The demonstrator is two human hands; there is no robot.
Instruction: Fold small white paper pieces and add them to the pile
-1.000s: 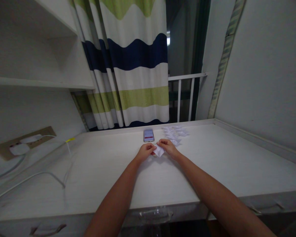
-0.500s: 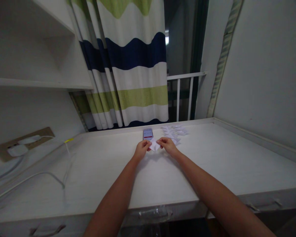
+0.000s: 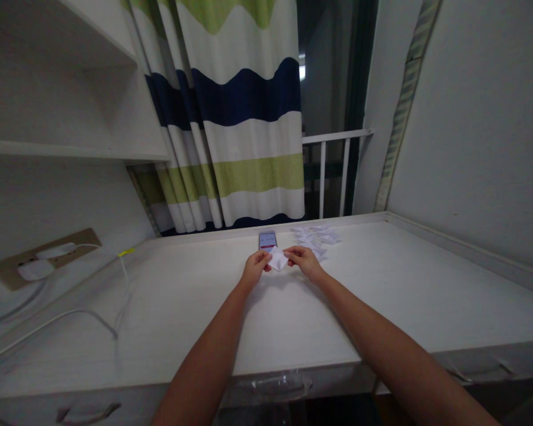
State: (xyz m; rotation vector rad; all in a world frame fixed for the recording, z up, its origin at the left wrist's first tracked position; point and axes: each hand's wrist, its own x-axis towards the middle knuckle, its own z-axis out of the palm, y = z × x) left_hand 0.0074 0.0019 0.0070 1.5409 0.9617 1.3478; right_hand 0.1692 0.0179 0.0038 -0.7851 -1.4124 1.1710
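Observation:
A small folded piece of white paper (image 3: 278,259), roughly diamond-shaped, is held up over the desk between both hands. My left hand (image 3: 256,267) pinches its left corner between thumb and fingers. At the right corner, my right hand (image 3: 304,261) grips it the same way. Just beyond the paper lies a phone (image 3: 267,239) with its screen lit, its lower part covered by the paper. Several folded white paper pieces (image 3: 313,238) lie in a loose group behind my right hand, which hides some of them.
The white desk (image 3: 182,307) has a raised back edge below a striped curtain (image 3: 253,142). Plugs (image 3: 35,269) sit in a wall socket panel at the left, and a white cable (image 3: 89,312) runs across the desk there. A shelf (image 3: 75,151) overhangs the left side.
Both hands keep their pinch on the folded paper, which has tilted and risen slightly, covering a bit more of the phone. The whole view has shifted a little.

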